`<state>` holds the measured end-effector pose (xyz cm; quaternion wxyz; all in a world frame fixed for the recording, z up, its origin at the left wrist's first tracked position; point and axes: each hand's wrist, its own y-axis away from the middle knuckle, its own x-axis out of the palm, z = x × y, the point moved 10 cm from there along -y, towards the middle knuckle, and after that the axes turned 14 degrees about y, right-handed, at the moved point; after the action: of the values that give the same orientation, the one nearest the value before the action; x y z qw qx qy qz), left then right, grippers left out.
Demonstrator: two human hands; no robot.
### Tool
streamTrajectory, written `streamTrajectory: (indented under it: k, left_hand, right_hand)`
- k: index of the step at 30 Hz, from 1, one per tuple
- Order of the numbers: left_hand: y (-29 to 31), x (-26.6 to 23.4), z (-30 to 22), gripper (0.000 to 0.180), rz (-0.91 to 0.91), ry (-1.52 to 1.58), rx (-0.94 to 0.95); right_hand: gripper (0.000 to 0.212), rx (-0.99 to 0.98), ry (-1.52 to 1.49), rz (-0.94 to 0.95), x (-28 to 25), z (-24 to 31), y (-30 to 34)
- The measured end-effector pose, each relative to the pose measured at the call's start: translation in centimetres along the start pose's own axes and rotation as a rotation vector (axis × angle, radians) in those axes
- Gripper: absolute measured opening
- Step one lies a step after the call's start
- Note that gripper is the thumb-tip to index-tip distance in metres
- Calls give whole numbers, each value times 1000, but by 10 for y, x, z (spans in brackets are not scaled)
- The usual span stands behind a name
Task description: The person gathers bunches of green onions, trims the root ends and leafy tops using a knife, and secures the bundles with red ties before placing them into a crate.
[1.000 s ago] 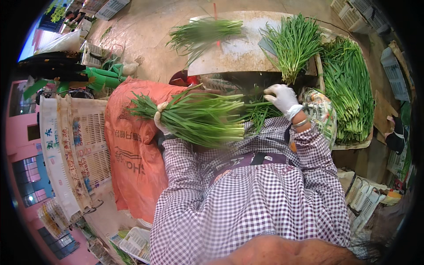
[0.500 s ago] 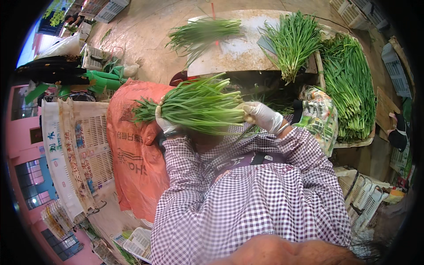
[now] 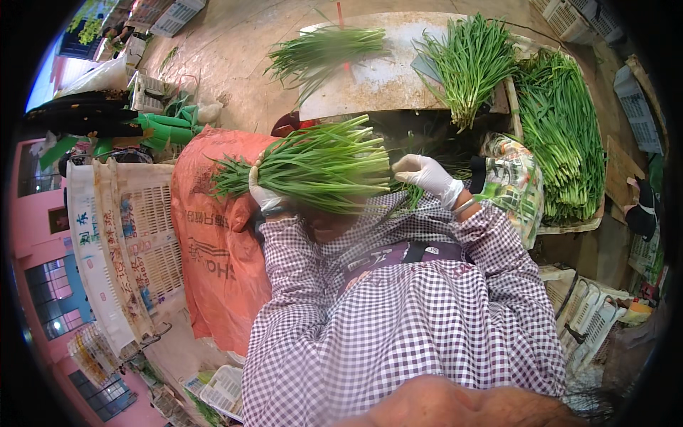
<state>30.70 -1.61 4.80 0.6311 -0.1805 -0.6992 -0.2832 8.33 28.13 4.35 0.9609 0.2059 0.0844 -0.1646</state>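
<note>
A large bunch of garlic chives (image 3: 320, 167) lies level in front of my chest, leafy tips to the left and pale stalk ends to the right. Wearing a white glove, my left hand (image 3: 265, 191) wraps round the leafy side and holds the bunch up. My right hand (image 3: 428, 176), gloved too, is just off the stalk ends, its thumb and fingers slightly apart with nothing seen between them. Some loose green strands (image 3: 411, 196) hang below that hand. Beyond, a light worktop (image 3: 384, 92) carries a smaller bunch (image 3: 331, 51) at left and another chive bunch (image 3: 469, 67) at right.
A crate piled with chives (image 3: 558, 135) stands at my right, beside a patterned plastic bag (image 3: 516, 188). Close on my left is an orange sack (image 3: 213, 235), with white plastic crates (image 3: 153, 242) past it. More crates (image 3: 590, 320) sit at the lower right.
My right hand has let go of the stalk ends and moved slightly right, away from them. My left hand still holds the bunch in nearly the same place.
</note>
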Motion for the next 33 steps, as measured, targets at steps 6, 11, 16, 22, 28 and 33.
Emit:
streamTrajectory:
  k: [6,11,16,22,28,33]
  left_hand:
    - [2,3,3,22,-29,-11,-17]
    - [-2,0,-1,21,3,-52,-4]
    - [3,13,8,20,18,-62,-9]
    - [2,10,5,18,-43,-98,38]
    - [3,13,6,18,15,-58,-30]
    - [9,21,10,17,-74,-119,38]
  right_hand:
    - [43,42,-318,169,42,17,-4]
    - [34,98,-455,167,68,23,-15]
    - [36,66,-610,183,80,28,-16]
    - [38,37,-586,233,88,32,-24]
    - [32,73,-551,174,85,29,-25]
    - [28,-17,-364,88,83,22,-42]
